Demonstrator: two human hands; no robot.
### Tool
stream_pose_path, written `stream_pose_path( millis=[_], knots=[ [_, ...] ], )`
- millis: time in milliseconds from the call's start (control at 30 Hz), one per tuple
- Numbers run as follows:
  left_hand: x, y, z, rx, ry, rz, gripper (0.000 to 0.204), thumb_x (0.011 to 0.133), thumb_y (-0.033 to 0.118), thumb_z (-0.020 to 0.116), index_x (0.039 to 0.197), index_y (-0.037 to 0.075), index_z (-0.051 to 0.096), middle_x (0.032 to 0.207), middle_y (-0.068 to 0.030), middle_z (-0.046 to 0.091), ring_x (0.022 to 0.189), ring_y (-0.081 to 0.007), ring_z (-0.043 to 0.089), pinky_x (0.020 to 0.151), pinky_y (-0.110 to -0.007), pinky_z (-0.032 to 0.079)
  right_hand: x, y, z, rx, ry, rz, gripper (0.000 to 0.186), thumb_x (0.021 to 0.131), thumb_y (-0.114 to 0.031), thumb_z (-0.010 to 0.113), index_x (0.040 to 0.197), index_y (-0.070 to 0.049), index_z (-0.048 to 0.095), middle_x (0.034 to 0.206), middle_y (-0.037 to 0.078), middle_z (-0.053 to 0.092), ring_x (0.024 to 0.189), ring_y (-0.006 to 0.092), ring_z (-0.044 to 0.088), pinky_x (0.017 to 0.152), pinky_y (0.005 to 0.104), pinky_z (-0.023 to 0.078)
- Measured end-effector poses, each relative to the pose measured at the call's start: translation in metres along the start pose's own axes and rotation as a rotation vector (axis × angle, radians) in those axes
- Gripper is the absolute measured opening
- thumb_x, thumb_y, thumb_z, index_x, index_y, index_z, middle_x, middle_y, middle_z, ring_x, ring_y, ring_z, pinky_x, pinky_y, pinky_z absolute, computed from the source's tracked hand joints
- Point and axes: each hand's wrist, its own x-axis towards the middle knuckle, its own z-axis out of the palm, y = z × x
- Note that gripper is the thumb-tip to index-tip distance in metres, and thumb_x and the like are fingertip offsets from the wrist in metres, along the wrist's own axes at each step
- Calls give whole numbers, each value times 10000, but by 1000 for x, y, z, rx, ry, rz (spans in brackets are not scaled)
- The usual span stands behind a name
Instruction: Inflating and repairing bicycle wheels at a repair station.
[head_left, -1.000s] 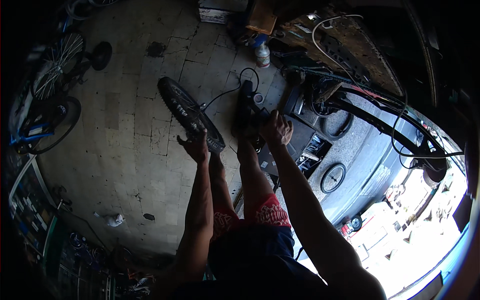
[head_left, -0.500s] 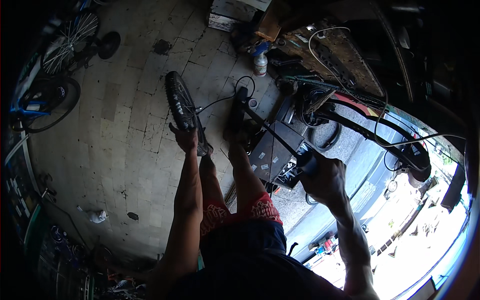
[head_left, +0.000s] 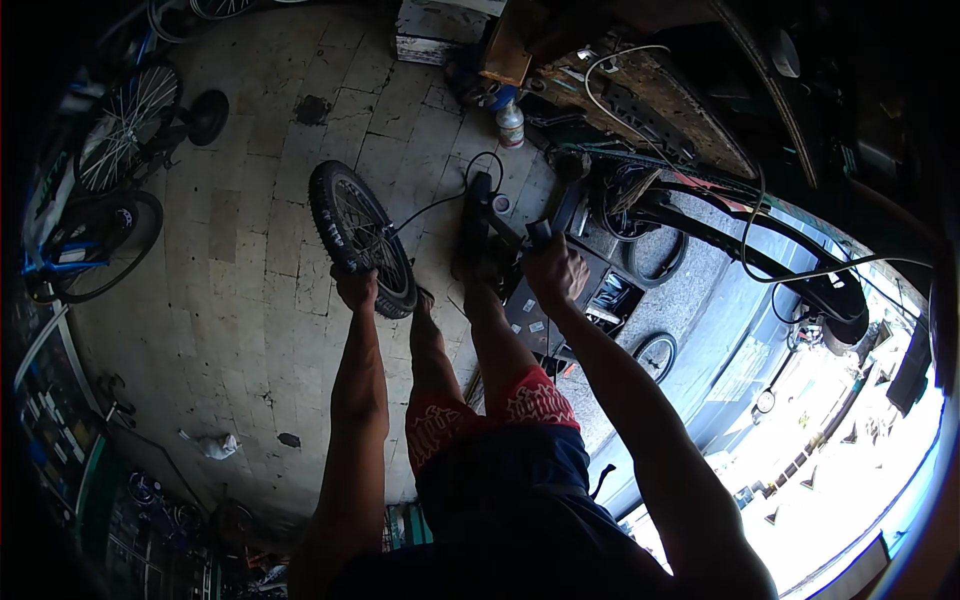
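A small bicycle wheel [head_left: 328, 222] with a knobbly black tyre stands tilted on the floor, its spokes facing right. My left hand [head_left: 357, 288] is closed around the near side of its tyre. My right hand [head_left: 556, 272] grips the black handle [head_left: 539, 234] of a floor pump [head_left: 474, 215], which stands by my feet. From the pump, a thin black hose [head_left: 432, 206] loops over to the wheel near its hub. The handle sits low, close to the pump's base. My fingers partly hide both the tyre and the handle.
Right of my legs is a dark toolbox [head_left: 540, 310] with an open compartment. A white bottle [head_left: 510, 125] and a small round tin [head_left: 501, 203] stand ahead. Bicycles [head_left: 125, 125] line the left side. A cluttered workbench [head_left: 640, 110] is at far right, a loose tyre [head_left: 660, 262] beneath it.
My right hand has pushed the pump handle down, moving left and away from me. The wheel has turned in my left hand, so more of its spoked side shows.
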Motion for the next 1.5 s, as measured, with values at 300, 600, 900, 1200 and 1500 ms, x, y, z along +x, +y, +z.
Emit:
stream_pose_path(
  millis=[300,600,900,1200,1500],
  knots=[
    [-36,-13,21,-230,208,-116,775,699,329,827,1284,-13,452,1070,-208,651,887,-424,666,825,-460,545,49,-8,79,3,116,169,385,831,-403,651,933,-32,634,806,203,724,721,401,696,725,483,532],
    [-67,-44,14,9,107,-177,689,686,411,834,1165,3,552,1029,-190,677,884,-411,676,816,-460,549,43,2,79,123,15,199,256,790,-266,621,925,-51,648,821,166,719,786,378,690,707,514,519],
    [-49,10,-52,-10,39,-200,624,688,435,794,1108,32,569,975,-194,686,880,-418,674,812,-463,541,-85,56,-137,-61,-220,-568,83,789,-68,624,866,-44,642,621,42,662,423,194,575,393,300,444],
    [-29,-18,-26,-47,258,-105,797,697,475,809,1292,52,488,954,-175,704,860,-404,692,777,-471,545,-20,17,-36,46,-60,-157,228,820,-182,667,955,1,668,675,123,695,471,270,619,458,404,496],
    [-70,-20,-14,7,59,-228,917,711,412,815,1427,53,370,971,-176,714,810,-425,690,748,-457,545,12,6,26,79,69,65,367,828,-293,624,1039,5,659,804,214,717,674,387,679,674,482,538]
  ],
)
